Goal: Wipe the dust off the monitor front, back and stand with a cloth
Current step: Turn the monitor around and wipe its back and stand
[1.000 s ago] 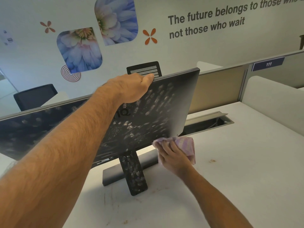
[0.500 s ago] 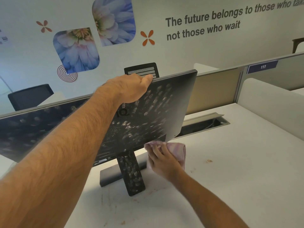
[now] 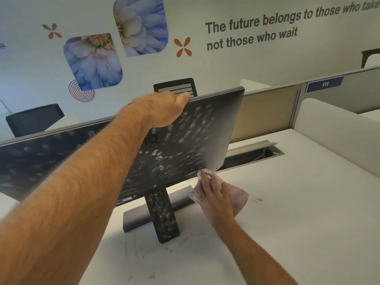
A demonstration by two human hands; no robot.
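Note:
The black monitor [image 3: 216, 128] stands with its back toward me, covered in pale dusty smudges. Its stand post [image 3: 162, 214] is smudged too and rises from a flat grey base [image 3: 135, 220]. My left hand [image 3: 162, 109] grips the monitor's top edge, fingers curled over it. My right hand [image 3: 216, 196] holds a pink-purple cloth [image 3: 239, 197] just under the monitor's lower right corner, the cloth's tip touching the bottom edge. The screen side is hidden.
The white desk [image 3: 298, 223] has small brown stains near the stand. An open cable slot [image 3: 257, 154] lies behind the monitor. Partitions [image 3: 267, 112] border the desk at the back and right. Black chairs [image 3: 33, 118] stand beyond the divider.
My right hand with the cloth slid left under the monitor, then came back toward the lower right corner. My left hand kept its grip on the top edge.

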